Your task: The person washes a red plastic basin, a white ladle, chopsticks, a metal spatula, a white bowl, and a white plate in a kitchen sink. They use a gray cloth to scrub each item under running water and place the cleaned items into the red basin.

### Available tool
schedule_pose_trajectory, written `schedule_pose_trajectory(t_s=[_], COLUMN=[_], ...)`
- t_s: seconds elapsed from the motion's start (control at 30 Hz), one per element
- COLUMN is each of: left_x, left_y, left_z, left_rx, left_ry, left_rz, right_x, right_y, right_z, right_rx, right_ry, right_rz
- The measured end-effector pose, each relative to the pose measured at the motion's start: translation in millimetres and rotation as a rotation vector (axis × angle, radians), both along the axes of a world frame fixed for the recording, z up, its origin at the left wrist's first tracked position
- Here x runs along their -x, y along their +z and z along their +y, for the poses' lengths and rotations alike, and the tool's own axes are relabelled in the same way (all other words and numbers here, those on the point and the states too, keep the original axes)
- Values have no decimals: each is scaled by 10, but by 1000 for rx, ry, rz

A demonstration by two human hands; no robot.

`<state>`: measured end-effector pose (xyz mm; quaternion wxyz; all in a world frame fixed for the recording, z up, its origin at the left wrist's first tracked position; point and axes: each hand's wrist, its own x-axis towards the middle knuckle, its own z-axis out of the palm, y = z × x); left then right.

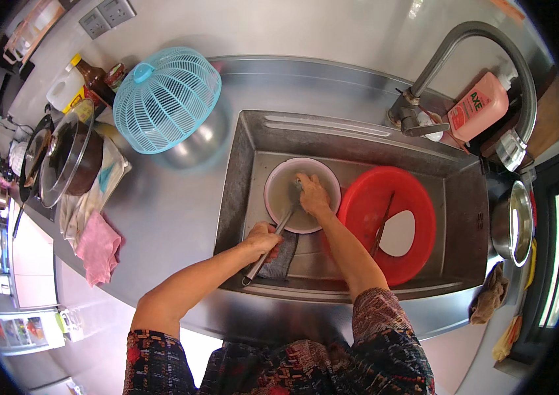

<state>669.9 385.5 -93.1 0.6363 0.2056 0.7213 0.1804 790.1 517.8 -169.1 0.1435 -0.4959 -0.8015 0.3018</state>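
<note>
My left hand (263,240) grips the long metal handle (262,264) of a kitchen utensil, which slants up into a round white basin (273,210) with a pinkish rim. The utensil's head lies in the basin's cloudy water (284,185) and is hard to make out. Inside the basin, the fingers of my right hand (314,196) are closed around a small grey scrubber (299,183), mostly hidden by them. A dark grey mesh cloth (279,259) lies beneath the handle on the sink floor. Right of the basin, a red plastic basin (353,217) holds a white oval piece (399,234) and dark chopsticks (383,222).
The steel sink (464,222) has a grey faucet (415,94) behind it, beside a pink AXE detergent bottle (479,106). Leftward are a blue mesh food cover (168,98), a lidded pot (84,168) and a pink cloth (97,247). A steel bowl (504,222) stands right.
</note>
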Motion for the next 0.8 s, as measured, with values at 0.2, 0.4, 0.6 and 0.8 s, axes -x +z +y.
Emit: schedule_pose_trajectory(t_s=[0.2, 0.4, 0.6, 0.8], left_x=[-87, -290, -330, -334], left_y=[-131, 163, 388, 436], left_z=[187, 15, -105, -141], left_rx=[-102, -144, -176, -229], left_ry=[300, 377, 345, 324], left_rz=[-466, -659, -616, -614], right_x=[-82, -157, -21, -9], right_y=[-119, 149, 157, 33], right_z=[-171, -368, -190, 81], right_rx=[13, -98, -275, -367], right_ry=[238, 353, 253, -59], right_rz=[168, 256, 305, 197])
